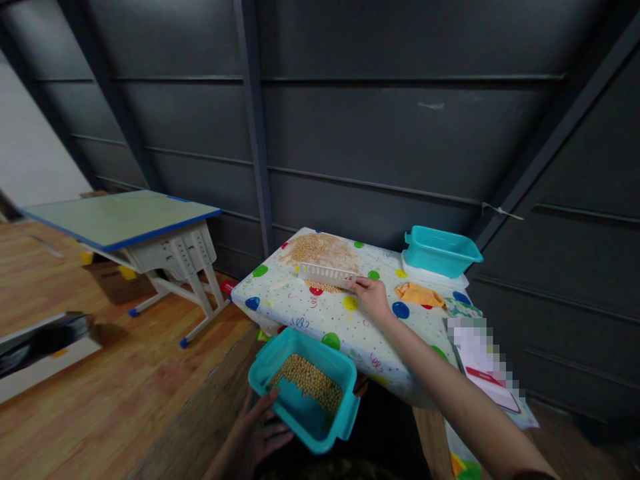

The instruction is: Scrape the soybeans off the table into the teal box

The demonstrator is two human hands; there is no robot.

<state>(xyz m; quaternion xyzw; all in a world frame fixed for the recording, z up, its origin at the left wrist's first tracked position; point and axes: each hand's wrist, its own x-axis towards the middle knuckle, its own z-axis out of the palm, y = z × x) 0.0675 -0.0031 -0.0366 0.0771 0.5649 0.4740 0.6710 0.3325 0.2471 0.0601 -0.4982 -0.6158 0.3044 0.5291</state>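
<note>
My left hand [261,430] grips the near left side of a teal plastic box [303,388], partly filled with beans, below the table's front edge. My right hand [371,295] reaches across the table [280,300] and is closed on the end of a white slotted tray [326,274]. The tray lies against a spread pile of beans [320,251] at the table's far side. The table wears a white cloth with coloured dots.
A second teal box [441,251] stands on a white lid at the far right. An orange cloth [419,293] and papers [487,373] lie on the right. A blue-edged desk [125,220] stands to the left on the wooden floor. A dark wall runs behind.
</note>
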